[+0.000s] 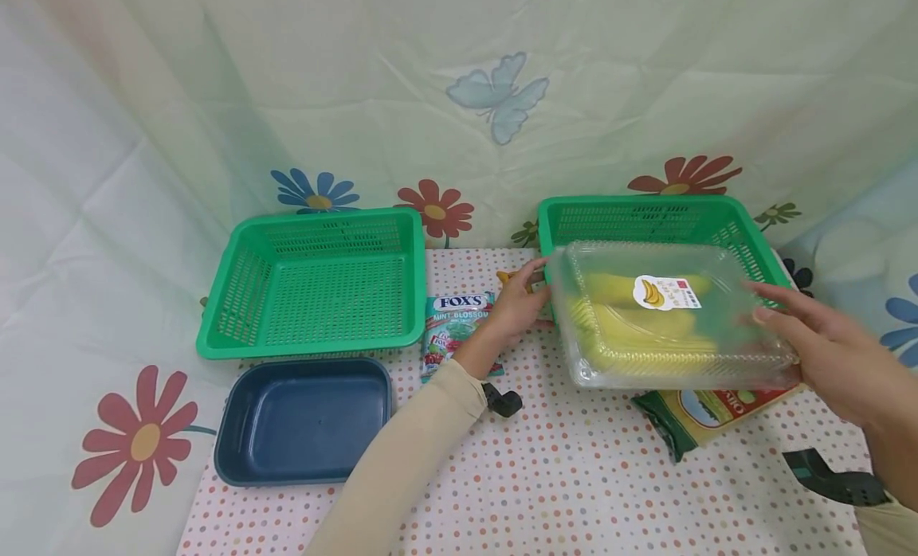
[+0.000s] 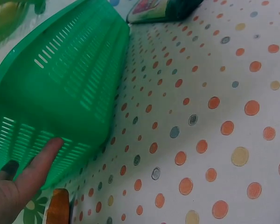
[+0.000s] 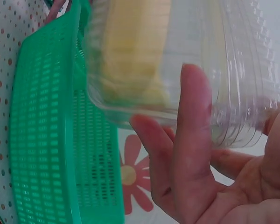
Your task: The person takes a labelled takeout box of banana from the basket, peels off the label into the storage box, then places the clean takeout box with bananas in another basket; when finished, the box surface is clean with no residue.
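A clear plastic clamshell box (image 1: 688,353) with yellow fruit inside and a banana label on its lid is tilted over the front of the right green basket (image 1: 559,213). My right hand (image 1: 839,341) grips the box's right edge, thumb on top; in the right wrist view its fingers (image 3: 193,107) lie along the clear plastic wall. My left hand (image 1: 518,301) is at that basket's left side. In the left wrist view one straight finger (image 2: 39,163) lies against the slotted basket wall (image 2: 60,93), below the rim.
Another green basket (image 1: 330,301) stands at the left, behind a dark blue tub (image 1: 315,420). A Fox's candy bag (image 1: 455,325) lies beside my left forearm. Partly under the box is a green and gold packet (image 1: 699,420). A small orange thing (image 1: 505,277) sits behind my left hand.
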`<state>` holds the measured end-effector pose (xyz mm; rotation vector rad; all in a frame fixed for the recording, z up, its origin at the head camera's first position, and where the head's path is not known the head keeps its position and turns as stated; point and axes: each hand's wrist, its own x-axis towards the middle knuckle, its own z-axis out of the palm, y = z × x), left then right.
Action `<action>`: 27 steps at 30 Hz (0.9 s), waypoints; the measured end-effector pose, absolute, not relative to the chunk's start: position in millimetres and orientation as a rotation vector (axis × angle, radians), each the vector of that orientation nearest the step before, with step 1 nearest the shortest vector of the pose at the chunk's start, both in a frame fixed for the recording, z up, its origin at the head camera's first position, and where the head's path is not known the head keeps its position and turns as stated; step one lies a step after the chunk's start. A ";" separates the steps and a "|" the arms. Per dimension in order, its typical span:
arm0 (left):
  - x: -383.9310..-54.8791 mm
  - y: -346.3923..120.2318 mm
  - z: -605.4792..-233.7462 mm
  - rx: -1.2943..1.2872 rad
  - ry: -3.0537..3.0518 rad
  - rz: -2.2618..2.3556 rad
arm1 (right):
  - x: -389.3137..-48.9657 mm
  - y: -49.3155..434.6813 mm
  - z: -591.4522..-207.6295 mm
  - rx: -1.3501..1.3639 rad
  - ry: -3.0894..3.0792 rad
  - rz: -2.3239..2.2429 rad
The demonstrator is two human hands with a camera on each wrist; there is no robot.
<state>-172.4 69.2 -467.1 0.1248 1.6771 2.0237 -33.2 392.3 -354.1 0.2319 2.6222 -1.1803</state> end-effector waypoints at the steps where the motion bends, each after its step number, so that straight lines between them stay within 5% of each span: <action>1: -172.5 69.1 -467.4 0.124 1.691 2.014 | -30.1 391.6 -354.9 0.223 2.626 -1.168; 27: -185.6 58.5 -460.6 0.312 1.867 1.773 | 3.2 377.5 -372.9 0.126 2.317 -1.015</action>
